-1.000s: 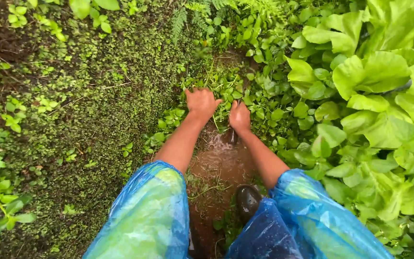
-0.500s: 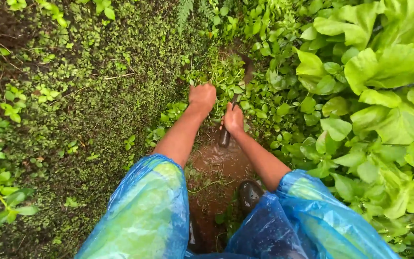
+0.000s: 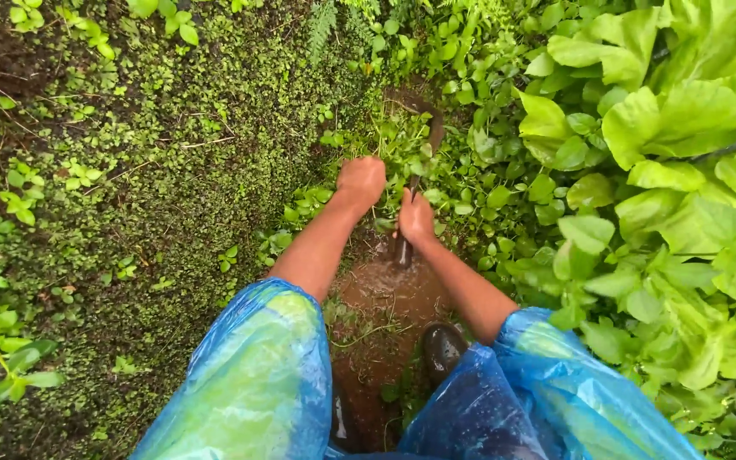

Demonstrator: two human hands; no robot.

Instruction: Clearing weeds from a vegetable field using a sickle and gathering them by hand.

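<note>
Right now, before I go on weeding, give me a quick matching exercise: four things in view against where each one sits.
Things:
1. left hand
2. right hand
3. dark boot
4. broad-leafed plants

Places:
A. on wet brown soil between the sleeves
B. filling the right side
C. closed on a clump of small weeds
D. gripping a dark tool handle

Pairs: 1-C, 2-D, 3-A, 4-B

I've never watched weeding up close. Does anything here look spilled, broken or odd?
Nothing looks broken. The one odd spot is the muddy water pooled on bare soil under the right hand, which grips a dark tool handle. The left hand clutches weeds.
</note>
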